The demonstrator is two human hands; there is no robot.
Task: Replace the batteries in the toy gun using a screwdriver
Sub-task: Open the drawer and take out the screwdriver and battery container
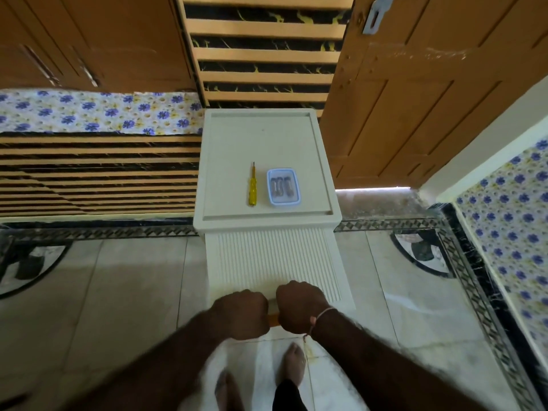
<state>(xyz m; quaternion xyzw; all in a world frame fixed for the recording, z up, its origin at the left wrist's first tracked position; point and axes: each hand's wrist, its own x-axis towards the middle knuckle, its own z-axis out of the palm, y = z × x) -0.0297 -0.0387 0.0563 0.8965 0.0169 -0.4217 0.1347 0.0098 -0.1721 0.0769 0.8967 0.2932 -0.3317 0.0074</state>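
Observation:
A yellow-handled screwdriver lies on the white plastic table, tip pointing away from me. To its right stands a small light-blue tray with several batteries in it. Low in the view, in front of the table's ribbed side, my left hand and my right hand are curled side by side around one thing. Only a pale and orange sliver of it shows between them, so I cannot tell whether it is the toy gun.
A bed with a flowered sheet runs along the left. A wooden door stands at the right behind the table. My bare feet stand on the tiled floor. A flowered wall closes the right side.

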